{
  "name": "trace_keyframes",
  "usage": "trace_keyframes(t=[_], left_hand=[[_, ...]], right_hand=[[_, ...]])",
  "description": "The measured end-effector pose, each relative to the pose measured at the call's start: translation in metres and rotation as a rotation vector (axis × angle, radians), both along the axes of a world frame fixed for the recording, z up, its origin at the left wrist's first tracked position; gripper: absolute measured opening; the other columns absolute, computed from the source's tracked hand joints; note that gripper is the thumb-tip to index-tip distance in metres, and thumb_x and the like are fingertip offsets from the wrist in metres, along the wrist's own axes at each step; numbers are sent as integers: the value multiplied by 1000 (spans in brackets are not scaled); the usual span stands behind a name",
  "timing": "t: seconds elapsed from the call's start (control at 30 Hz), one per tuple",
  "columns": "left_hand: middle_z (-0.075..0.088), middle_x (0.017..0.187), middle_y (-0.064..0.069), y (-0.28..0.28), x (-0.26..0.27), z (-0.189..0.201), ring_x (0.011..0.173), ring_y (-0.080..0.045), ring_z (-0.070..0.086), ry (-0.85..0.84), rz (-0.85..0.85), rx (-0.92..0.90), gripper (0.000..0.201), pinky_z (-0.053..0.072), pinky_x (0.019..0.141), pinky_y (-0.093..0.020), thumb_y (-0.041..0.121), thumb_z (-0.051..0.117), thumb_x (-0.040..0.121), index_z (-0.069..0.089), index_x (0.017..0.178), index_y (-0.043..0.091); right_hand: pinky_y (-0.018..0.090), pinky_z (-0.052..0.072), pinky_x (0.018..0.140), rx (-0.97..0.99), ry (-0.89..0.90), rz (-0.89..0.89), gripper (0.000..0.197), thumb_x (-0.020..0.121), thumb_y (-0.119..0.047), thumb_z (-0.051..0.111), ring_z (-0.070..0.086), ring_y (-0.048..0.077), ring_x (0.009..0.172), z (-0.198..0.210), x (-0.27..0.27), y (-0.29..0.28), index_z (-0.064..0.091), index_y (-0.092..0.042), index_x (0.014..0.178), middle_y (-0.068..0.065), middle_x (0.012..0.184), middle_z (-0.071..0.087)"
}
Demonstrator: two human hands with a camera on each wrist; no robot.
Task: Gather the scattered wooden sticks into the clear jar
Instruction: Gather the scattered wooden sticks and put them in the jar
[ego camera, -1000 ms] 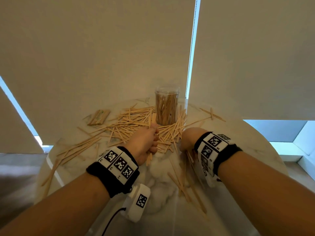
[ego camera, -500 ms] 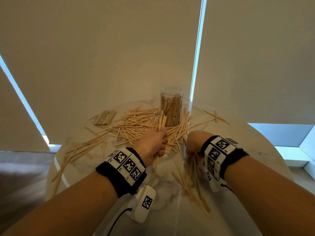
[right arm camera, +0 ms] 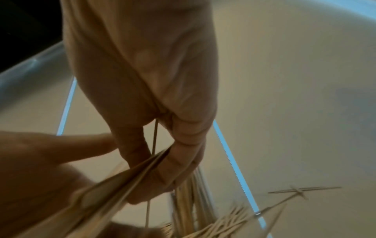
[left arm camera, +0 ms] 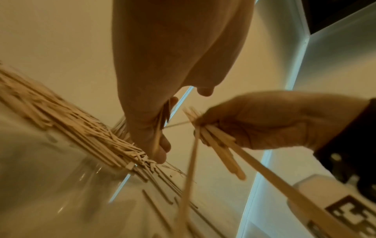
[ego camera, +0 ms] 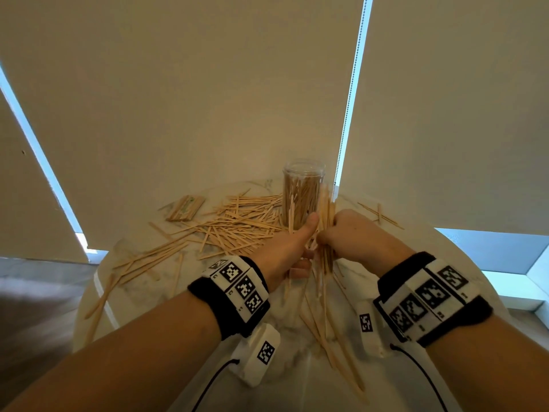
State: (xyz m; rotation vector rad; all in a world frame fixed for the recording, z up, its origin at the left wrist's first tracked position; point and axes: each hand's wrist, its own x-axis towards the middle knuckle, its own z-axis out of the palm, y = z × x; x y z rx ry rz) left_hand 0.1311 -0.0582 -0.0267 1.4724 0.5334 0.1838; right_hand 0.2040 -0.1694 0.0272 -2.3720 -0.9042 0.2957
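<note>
A clear jar [ego camera: 303, 188], partly filled with upright sticks, stands at the back of the round marble table [ego camera: 142, 295]. Wooden sticks [ego camera: 237, 224] lie scattered to its left and in front of it. My right hand [ego camera: 329, 236] grips a blurred, nearly upright bundle of sticks [ego camera: 324, 242] just right of the jar; the right wrist view shows its fingers [right arm camera: 179, 154] curled round them. My left hand [ego camera: 306, 239] meets it, thumb up against the jar, pinching a few sticks [left arm camera: 163, 116] between its fingers. The right hand [left arm camera: 264, 120] and its bundle [left arm camera: 219, 148] also show there.
A neat stack of sticks [ego camera: 185, 208] lies at the back left. More loose sticks lie along the left rim [ego camera: 133, 266], at the front centre [ego camera: 332, 331] and at the back right [ego camera: 380, 214]. Window blinds with a bead chain [ego camera: 344, 120] hang behind the table.
Both hands rose off the table and came together in front of the jar. The right hand lifted its bundle from the front sticks to nearly upright.
</note>
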Motion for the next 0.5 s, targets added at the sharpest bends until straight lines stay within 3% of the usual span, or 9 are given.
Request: trace_keyframes(t=[0.1, 0.13, 0.2, 0.27, 0.33, 0.37, 0.43, 0.5], left_hand=[[77, 108, -13, 2, 7, 2, 93, -25, 76, -112, 26, -61, 83, 62, 83, -44, 79, 59, 82, 66, 129, 11], [77, 111, -14, 6, 9, 3, 96, -27, 76, -145, 81, -72, 88, 63, 83, -47, 79, 61, 79, 63, 133, 10], [74, 115, -14, 14, 9, 6, 97, -27, 76, -177, 221, -77, 94, 63, 82, -49, 71, 64, 76, 52, 137, 1], [72, 116, -16, 23, 8, 4, 89, -25, 76, -198, 294, -78, 88, 64, 67, -44, 63, 64, 81, 45, 138, -1], [71, 112, -21, 27, 3, 4, 80, -24, 74, -242, 285, -92, 63, 59, 56, -37, 50, 54, 100, 50, 137, -1], [71, 112, -24, 29, 1, 4, 82, -26, 73, -248, 263, -96, 52, 60, 60, -40, 44, 45, 107, 56, 132, 0], [72, 115, -25, 33, -3, 5, 98, -29, 72, -264, 223, -118, 48, 61, 82, -47, 39, 35, 111, 64, 122, 1], [73, 114, -19, 37, -5, 5, 104, -26, 72, -307, 204, -152, 48, 62, 81, -39, 37, 36, 111, 60, 128, 0]], right_hand=[[36, 57, 64, 63, -83, 95, 13, 92, -5, 52, 66, 28, 72, -2, -13, 17, 63, 1, 88, 15, 80, 67], [29, 52, 57, 97, -120, 100, 12, 92, -6, 51, 62, 24, 68, -5, -15, 22, 60, -4, 87, 9, 76, 63], [23, 44, 53, 137, -165, 108, 9, 94, -11, 51, 59, 18, 68, -11, -17, 33, 58, -11, 89, 3, 76, 60], [22, 45, 54, 179, -162, 130, 10, 96, -17, 52, 60, 15, 67, -17, -19, 41, 59, -16, 90, 1, 78, 62], [23, 48, 54, 238, -164, 169, 16, 98, -22, 51, 62, 11, 62, -19, -20, 46, 62, -19, 87, -2, 73, 64], [21, 46, 53, 254, -169, 186, 18, 99, -23, 51, 60, 9, 60, -19, -21, 48, 64, -20, 86, -4, 70, 63], [16, 38, 51, 247, -212, 212, 20, 99, -23, 51, 55, 5, 57, -20, -21, 51, 66, -20, 87, -8, 66, 59], [16, 34, 51, 205, -248, 235, 22, 99, -21, 50, 50, 5, 56, -18, -21, 54, 66, -17, 84, -7, 65, 56]])
